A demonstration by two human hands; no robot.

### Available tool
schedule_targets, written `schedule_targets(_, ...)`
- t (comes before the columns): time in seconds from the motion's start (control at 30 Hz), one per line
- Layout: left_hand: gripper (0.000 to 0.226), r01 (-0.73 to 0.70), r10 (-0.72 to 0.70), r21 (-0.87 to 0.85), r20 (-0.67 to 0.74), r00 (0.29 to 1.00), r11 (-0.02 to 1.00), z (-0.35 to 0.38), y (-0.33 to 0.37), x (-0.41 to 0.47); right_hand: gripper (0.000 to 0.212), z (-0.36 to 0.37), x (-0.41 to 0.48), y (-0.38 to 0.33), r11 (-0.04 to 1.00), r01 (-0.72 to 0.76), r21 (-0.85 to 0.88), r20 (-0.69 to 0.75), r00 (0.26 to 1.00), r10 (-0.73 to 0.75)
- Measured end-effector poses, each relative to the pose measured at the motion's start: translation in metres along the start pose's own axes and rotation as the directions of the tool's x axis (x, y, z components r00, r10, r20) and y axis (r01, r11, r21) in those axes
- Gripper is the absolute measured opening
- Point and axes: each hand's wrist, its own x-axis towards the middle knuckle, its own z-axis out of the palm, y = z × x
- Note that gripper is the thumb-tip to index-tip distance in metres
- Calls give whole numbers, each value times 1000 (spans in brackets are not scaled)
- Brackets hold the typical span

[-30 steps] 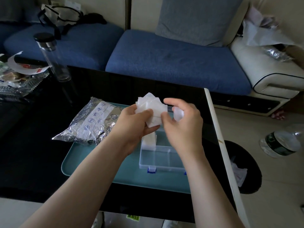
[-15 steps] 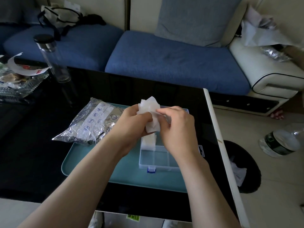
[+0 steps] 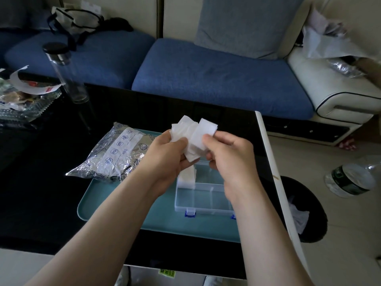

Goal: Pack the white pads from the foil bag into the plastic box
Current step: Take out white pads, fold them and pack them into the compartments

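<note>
With fingers (image 3: 218, 137) curled, gripping a fanned sheaf of thin, square white pads (image 3: 193, 137) between left hand (image 3: 165, 155) and right hand (image 3: 231, 159), just above the clear plastic box (image 3: 206, 200) with another stack (image 3: 186, 178) in its far-left compartment, beside the crinkled foil bag (image 3: 115, 155).

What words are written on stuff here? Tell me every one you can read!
"Date": on the white strip of the foil bag, beside little round pictures that are not words.
Green label on the plastic bottle on the floor: too blurred to read.
Yellow-green tag below the table's near edge: too small to read.
Red-and-white wrapper at the far left: too blurred to read.
</note>
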Motion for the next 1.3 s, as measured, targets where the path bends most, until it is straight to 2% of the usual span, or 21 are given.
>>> schedule_targets(0.23,29,41,-36,-135,34,999,990,7,3,-7,17,4,4,11,995,32,-97,-75,996,-39)
schedule_targets(0.4,30,9,-5,-52,72,997,999,8,1,-8,22,7,5,15,976,80,-204,-142,984,-111)
schedule_targets(0.5,27,-35,34,2,82,996,999,11,0,-10,16,8,4,15,970,100,-220,-158,978,-137)
schedule_targets(0.6,26,-70,67,35,79,995,997,11,-2,-9,24,8,1,12,967,113,-228,-140,979,-147)
schedule_targets(0.8,27,-63,61,20,93,994,998,9,-1,-9,14,13,2,13,983,57,-173,-132,988,-81)
schedule_targets(0.93,26,-28,33,-52,91,995,998,8,1,-9,13,12,1,11,992,21,-125,-113,993,-35)
schedule_targets(1.07,23,11,-8,-185,18,1000,983,7,2,-8,25,10,-1,2,999,-51,20,-66,996,52)
schedule_targets(1.13,23,15,-17,-214,-8,1000,977,7,2,-6,25,10,-1,-2,994,-72,78,-112,990,80)
schedule_targets(1.3,21,26,-38,-235,-45,998,972,6,3,-6,11,2,-2,-9,969,-137,206,-290,937,194)
